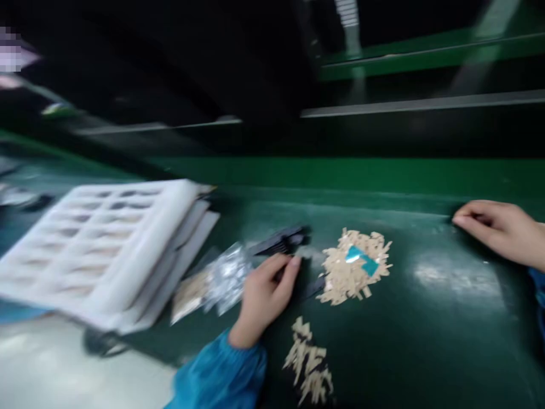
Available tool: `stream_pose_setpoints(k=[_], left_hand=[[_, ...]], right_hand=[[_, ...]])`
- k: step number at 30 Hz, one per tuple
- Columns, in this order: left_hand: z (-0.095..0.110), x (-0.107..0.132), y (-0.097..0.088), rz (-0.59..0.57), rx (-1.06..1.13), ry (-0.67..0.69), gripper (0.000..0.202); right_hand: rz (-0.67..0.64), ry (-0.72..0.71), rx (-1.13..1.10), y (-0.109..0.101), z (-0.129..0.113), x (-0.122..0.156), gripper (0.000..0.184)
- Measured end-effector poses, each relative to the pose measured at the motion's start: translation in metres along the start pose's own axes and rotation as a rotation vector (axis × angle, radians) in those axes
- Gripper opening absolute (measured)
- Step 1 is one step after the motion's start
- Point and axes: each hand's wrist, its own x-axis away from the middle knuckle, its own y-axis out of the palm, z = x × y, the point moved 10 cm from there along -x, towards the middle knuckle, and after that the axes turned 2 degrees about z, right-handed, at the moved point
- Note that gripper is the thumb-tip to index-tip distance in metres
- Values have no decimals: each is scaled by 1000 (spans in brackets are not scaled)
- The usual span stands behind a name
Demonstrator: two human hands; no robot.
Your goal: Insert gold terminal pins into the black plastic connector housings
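Black plastic pieces (279, 241) lie at 1 o'clock from the left hand (264, 298), its fingers (289, 267) pressed together and apparently touching them, though blur makes that uncertain. The right hand (496, 227) rests well apart at 3 o'clock, loosely curled. Any print on the foil bag (227, 278), at 10 o'clock, is unreadable; beige scraps (353, 267) lie at 2 o'clock.

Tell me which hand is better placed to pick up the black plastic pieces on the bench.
The left hand looks better placed: its fingers are right at the black plastic pieces. The right hand lies well off to the side on the green bench, beyond the pile of beige strips.
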Motion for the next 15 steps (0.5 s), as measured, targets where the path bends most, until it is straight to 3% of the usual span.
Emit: stream_pose_setpoints(k=[3,5,7,9,11,15], left_hand=[[-7,8,-1,-8,62,-17,37],[-3,6,3,-49,120,-6,36],[5,8,2,-116,183,26,31],[15,15,-2,-200,227,85,23],[23,25,-7,-268,222,156,22],[27,37,-8,-303,144,202,23]], right_hand=[[-41,43,-30,1,19,-8,62],[-9,111,16,-6,36,0,58],[49,134,62,-9,36,11,60],[110,105,45,-4,17,21,61],[109,26,-14,14,-17,31,50],[-116,-222,-116,75,-106,58,19]])
